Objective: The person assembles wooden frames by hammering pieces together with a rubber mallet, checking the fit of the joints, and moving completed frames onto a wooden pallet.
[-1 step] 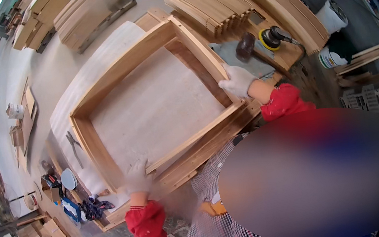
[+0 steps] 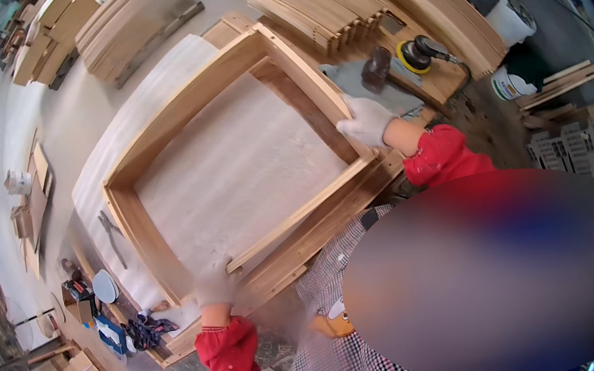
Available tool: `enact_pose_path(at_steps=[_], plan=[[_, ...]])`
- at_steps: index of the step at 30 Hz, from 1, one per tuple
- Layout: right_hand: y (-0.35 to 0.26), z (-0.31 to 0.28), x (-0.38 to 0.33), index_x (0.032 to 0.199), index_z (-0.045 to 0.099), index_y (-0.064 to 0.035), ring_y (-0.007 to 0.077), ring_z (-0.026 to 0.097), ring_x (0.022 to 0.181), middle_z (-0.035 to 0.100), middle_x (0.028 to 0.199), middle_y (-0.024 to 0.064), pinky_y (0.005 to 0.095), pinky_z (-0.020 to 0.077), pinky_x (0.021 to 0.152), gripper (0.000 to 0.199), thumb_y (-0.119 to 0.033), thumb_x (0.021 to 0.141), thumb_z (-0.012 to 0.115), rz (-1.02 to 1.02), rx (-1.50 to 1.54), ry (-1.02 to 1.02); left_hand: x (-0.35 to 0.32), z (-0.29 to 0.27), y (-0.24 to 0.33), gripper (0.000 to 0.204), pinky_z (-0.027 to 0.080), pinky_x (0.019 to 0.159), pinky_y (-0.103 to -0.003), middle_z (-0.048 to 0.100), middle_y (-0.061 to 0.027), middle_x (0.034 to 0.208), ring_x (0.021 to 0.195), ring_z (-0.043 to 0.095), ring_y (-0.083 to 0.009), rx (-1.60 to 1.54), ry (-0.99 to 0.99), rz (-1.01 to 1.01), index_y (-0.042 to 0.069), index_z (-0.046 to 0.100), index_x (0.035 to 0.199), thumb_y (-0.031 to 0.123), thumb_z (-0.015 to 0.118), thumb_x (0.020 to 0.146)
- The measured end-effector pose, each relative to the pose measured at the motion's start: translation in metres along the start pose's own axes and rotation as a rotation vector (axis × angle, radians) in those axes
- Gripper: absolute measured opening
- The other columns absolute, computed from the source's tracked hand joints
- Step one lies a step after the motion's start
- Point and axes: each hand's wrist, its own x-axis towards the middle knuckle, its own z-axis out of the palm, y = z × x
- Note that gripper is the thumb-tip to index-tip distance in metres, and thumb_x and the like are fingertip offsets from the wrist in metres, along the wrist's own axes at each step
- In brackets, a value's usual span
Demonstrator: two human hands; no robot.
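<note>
A rectangular wooden frame [image 2: 184, 114] with upright side boards lies on a white sheet [image 2: 234, 168] over a wooden bench. My right hand [image 2: 368, 122], in a pale glove, is closed over the top edge of its right side, close to the near right corner. At the near left corner is my left hand [image 2: 212, 285], gloved too and smeared by motion, so its fingers cannot be made out. It is beside the left end of the near rail [image 2: 301, 214]. Left of the frame lies a pair of pincers [image 2: 113, 238].
A dark-headed mallet [image 2: 377, 70] and a yellow-rimmed sander [image 2: 415, 55] lie to the right. Behind are stacked curved wooden slats [image 2: 313, 5]. White buckets [image 2: 511, 19] stand at far right. A dark crumpled cloth [image 2: 147, 331] and a round pale disc [image 2: 105, 286] are at left.
The whole scene has shifted slightly left in the picture. My left hand is more blurred, its fingers less distinct. My right hand keeps its place on the frame.
</note>
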Motion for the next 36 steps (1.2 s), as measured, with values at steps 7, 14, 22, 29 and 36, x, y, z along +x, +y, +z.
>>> enact_pose_path(at_steps=[7,14,22,29,36], plan=[[0.032,0.009,-0.008,0.124,0.042,0.0056,0.0362,0.059,0.087,0.059,0.093,0.0273,0.0386,0.0456,0.075,0.062,-0.027,0.074,0.060,-0.022,0.116,0.052,-0.027,0.015,0.012,0.034,0.049,0.068,-0.038,0.065,-0.0079,0.090,0.081,0.063,-0.0278,0.090,-0.153,-0.026,0.018,0.062,0.104,0.035,0.067,0.074],[0.034,0.011,-0.019,0.126,0.042,0.0005,0.0335,0.059,0.089,0.061,0.097,0.0238,0.0365,0.0446,0.079,0.061,-0.026,0.074,0.061,0.032,0.119,0.052,-0.029,0.019,0.013,0.033,0.048,0.068,-0.038,0.065,-0.0081,0.087,0.081,0.062,-0.0274,-0.006,-0.248,0.013,0.018,0.062,0.103,0.034,0.066,0.075],[0.048,0.013,-0.022,0.122,0.046,-0.0035,0.0302,0.059,0.091,0.061,0.099,0.0218,0.0357,0.0439,0.082,0.052,-0.023,0.076,0.059,-0.023,0.122,0.093,-0.027,0.024,0.020,0.029,0.048,0.068,-0.038,0.063,-0.0072,0.084,0.079,0.061,-0.0269,-0.110,-0.147,0.040,0.015,0.061,0.099,0.027,0.066,0.073],[0.044,0.015,-0.026,0.121,0.047,-0.0047,0.0284,0.060,0.090,0.061,0.099,0.0208,0.0366,0.0445,0.080,0.050,-0.027,0.078,0.059,0.044,0.208,0.063,-0.003,0.025,0.063,0.048,0.048,0.072,-0.039,0.063,-0.0100,0.091,0.084,0.061,-0.0287,-0.240,-0.072,0.062,0.015,0.052,0.118,0.028,0.066,0.073],[0.032,-0.018,-0.045,0.134,0.035,-0.0009,0.0186,0.048,0.108,0.050,0.122,0.0114,0.0282,0.0400,0.091,0.062,-0.041,0.090,0.053,0.084,0.521,-0.051,0.038,0.028,0.123,0.065,0.048,0.073,-0.040,0.063,-0.0129,0.096,0.088,0.061,-0.0297,-0.194,-0.163,0.020,0.012,0.044,0.127,0.035,0.068,0.071]])
